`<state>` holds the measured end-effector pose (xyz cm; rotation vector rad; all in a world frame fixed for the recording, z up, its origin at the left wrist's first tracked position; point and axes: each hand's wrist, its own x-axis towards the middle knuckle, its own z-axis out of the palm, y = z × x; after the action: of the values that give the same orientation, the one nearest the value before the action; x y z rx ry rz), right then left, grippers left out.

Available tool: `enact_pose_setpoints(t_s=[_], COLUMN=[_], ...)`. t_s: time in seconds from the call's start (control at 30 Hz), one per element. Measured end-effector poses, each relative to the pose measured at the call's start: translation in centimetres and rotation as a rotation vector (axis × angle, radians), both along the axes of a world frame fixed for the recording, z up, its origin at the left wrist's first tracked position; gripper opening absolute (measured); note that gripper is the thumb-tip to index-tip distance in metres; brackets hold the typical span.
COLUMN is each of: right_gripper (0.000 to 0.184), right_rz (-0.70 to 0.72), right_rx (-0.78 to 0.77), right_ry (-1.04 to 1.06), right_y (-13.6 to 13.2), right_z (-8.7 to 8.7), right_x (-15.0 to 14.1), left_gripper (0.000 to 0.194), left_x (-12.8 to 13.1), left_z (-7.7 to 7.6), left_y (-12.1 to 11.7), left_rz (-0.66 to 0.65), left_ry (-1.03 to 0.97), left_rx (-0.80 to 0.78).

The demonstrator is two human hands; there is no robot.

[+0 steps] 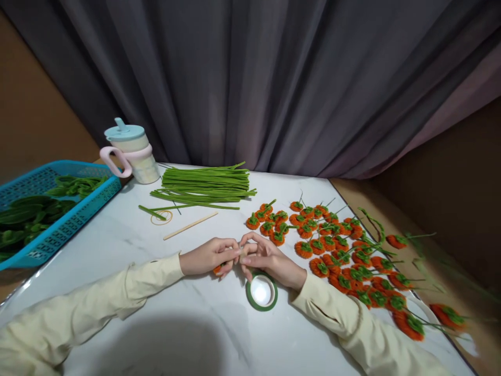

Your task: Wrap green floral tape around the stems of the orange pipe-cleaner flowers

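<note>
Both my hands meet above the middle of the white table. My left hand [219,256] is closed around a small orange pipe-cleaner persimmon [218,269], mostly hidden under its fingers. Thumb and fingers of my right hand [266,258] are pinched together at the left fingertips; what lies between them is too small to make out. Just below the right hand, a roll of green floral tape [262,292] lies flat on the table. To the right are many orange pipe-cleaner persimmons [303,249] with green tops, several with thin wire stems.
A bundle of green pipe cleaners [205,185] lies at the back. In front of it are a wooden stick [190,226] and a rubber band [161,218]. A lidded cup [143,159] stands back left, beside a blue basket [84,211] holding green leaves [23,216]. A grey curtain [242,83] hangs behind.
</note>
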<state>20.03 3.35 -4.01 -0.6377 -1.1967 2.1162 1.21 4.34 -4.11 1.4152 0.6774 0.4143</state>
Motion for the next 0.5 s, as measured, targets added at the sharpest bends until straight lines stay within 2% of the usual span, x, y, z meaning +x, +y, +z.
enact_pose_setpoints(t_s=[0.2,0.5], right_gripper=[0.030,0.029], right_rz=[0.036,0.023], right_rx=[0.015,-0.030], right_ry=[-0.004,-0.052], right_y=[0.36,0.51], right_z=[-0.44,-0.70], right_x=[0.10,0.25], left_gripper=[0.038,0.036], left_x=[0.23,0.06], left_z=[0.01,-0.15], left_y=[-0.62,-0.39], left_rz=[0.006,-0.023], left_ry=[0.058,0.002], left_rx=[0.076,-0.004])
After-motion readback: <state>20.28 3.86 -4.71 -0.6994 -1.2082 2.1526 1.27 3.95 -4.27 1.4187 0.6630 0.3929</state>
